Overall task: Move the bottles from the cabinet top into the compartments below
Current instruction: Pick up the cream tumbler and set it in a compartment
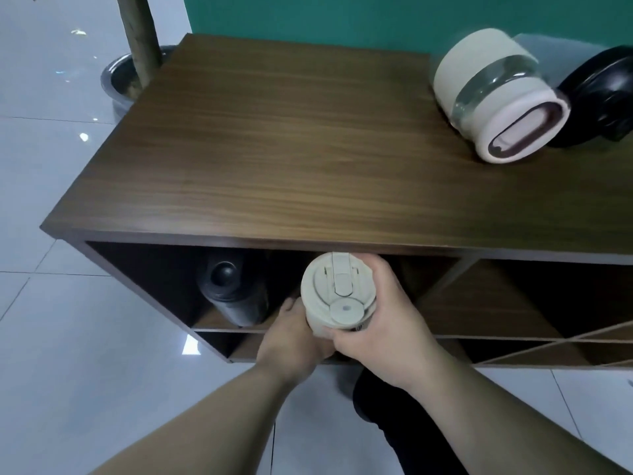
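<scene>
Cream bottle (pixel 337 296) upright, lid skyward

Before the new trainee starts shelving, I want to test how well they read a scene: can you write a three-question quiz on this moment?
1. True or false: both hands hold the cream bottle.
2. How many bottles remain on the cabinet top?
3. The black bottle in the upper left compartment stands: A) upright B) on its side C) upside down.

Key: 1 true, left hand and right hand; 2 two, the pink-lidded bottle and black flask; 3 A.
</scene>
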Demonstrator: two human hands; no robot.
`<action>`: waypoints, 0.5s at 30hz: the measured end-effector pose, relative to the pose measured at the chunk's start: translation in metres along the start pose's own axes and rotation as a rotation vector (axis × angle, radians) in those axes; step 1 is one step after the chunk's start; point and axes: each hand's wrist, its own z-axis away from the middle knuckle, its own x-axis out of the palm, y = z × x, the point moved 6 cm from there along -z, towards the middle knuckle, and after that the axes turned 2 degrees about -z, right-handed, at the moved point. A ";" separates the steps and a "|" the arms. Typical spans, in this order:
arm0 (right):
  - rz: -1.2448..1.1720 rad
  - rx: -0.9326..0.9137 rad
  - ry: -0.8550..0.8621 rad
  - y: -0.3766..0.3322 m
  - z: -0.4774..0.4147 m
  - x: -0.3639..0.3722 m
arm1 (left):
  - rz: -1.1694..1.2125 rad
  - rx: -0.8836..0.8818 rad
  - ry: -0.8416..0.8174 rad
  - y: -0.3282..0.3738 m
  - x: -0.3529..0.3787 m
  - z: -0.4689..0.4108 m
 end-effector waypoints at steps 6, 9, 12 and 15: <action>-0.072 0.008 0.019 0.000 -0.008 -0.003 | -0.107 0.063 0.027 0.008 0.008 -0.011; -0.099 -0.010 0.025 -0.004 -0.009 -0.004 | -0.046 0.024 0.058 0.001 0.013 -0.015; -0.099 -0.016 0.013 -0.003 -0.011 -0.005 | 0.028 -0.018 0.123 0.004 0.007 -0.007; -0.111 -0.001 0.010 0.001 -0.012 -0.006 | 0.014 -0.028 0.145 0.002 0.007 -0.005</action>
